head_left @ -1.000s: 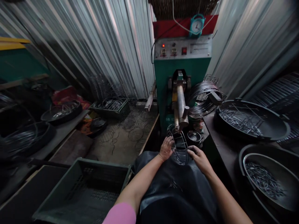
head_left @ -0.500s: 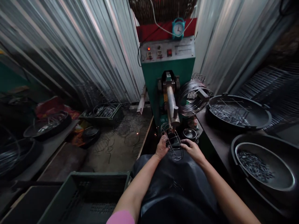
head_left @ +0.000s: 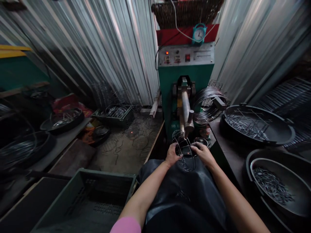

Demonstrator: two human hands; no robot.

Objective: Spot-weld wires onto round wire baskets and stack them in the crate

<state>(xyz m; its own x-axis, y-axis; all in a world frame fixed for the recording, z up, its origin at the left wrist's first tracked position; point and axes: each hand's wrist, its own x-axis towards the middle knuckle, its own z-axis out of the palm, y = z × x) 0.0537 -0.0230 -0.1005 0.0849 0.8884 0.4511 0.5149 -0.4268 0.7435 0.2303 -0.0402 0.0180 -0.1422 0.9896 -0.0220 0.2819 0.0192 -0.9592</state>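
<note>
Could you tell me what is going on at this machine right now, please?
A seated person holds a round wire frame with both hands, the left hand on its left side and the right hand on its right, just under the metal arm of the green machine. A coil of wire hangs beside the arm. Black tubs of small wire pieces stand to the right, and a green crate lies lower left.

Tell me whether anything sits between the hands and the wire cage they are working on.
Nothing visible does. The left hand and right hand both grip the round wire cage directly, holding it under the green machine's metal arm tip.
</note>
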